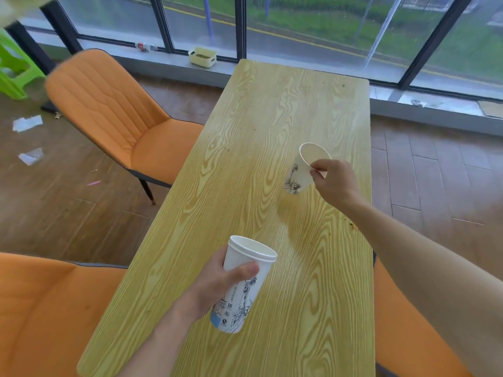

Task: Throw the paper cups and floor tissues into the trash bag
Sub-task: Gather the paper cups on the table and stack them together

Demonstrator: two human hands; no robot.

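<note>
the left hand (215,284) is wrapping around a stack of paper cups (239,287), thumb across the front and the other fingers closed behind the wall, just below the doubled rim. the stack is tilting, mouth up and toward the window, and is being held above the near part of the tabletop (245,137); whether its base is touching the wood cannot be told.

the right hand (334,180) is pinching the rim of a single paper cup (302,170) between thumb and fingertips, the remaining fingers curling in. this cup is tilting with its mouth toward the window; its base is near or on the tabletop close to the right edge, and contact cannot be confirmed. the two cups are standing well apart, with bare wood between them.

the tabletop is running long and narrow toward the window. its right edge is passing under the right forearm, with open floor (435,170) beyond it. on the left side, an orange chair (122,123) is sitting just beside the table edge, and a second orange chair (40,317) is occupying the near left corner. a third orange seat (402,344) is showing at the lower right, under the arm.

two floor tissues (27,123) (31,156) are lying on the floor at far left, beyond the first chair, well apart from both hands. a green stool (13,66) is standing near them. a small cream box (202,57) is resting on the window ledge past the far end of the tabletop.
</note>
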